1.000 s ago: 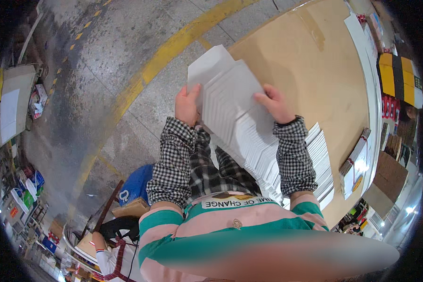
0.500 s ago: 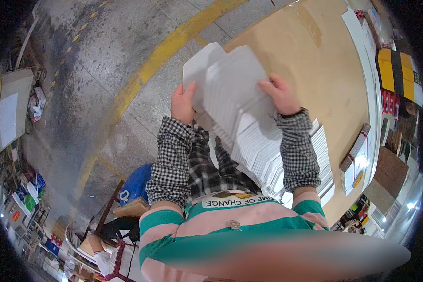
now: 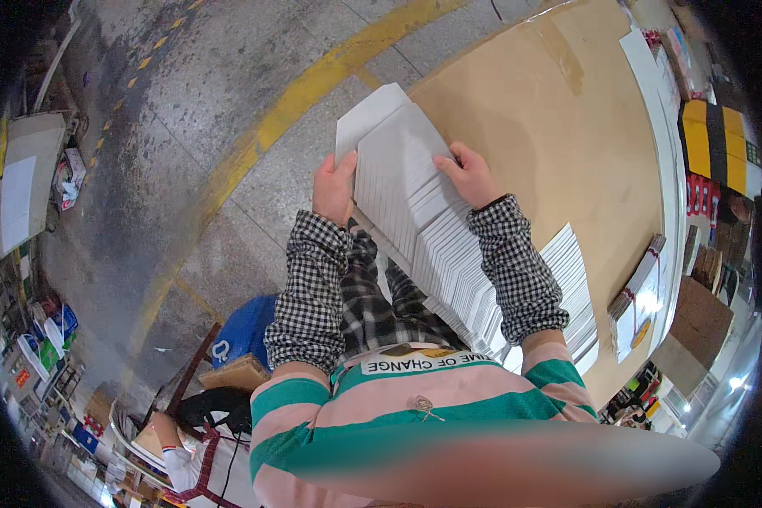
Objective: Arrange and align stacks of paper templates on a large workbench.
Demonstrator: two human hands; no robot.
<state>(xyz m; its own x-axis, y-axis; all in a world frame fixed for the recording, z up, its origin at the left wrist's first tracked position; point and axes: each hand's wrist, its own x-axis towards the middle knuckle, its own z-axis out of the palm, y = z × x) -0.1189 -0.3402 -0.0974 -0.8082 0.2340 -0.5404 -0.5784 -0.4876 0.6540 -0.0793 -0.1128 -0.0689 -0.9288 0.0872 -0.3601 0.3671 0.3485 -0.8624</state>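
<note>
My left fingers (image 3: 346, 164) pinch the white sheets (image 3: 394, 152) by one edge, right fingers (image 3: 447, 167) grip the opposite one; light, even pressure suits the fanned layers between.

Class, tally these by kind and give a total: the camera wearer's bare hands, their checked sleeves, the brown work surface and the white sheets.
Left hand and right hand: 2
Checked sleeves: 2
Brown work surface: 1
White sheets: overlapping too closely to count
Total without the sheets: 5
</note>
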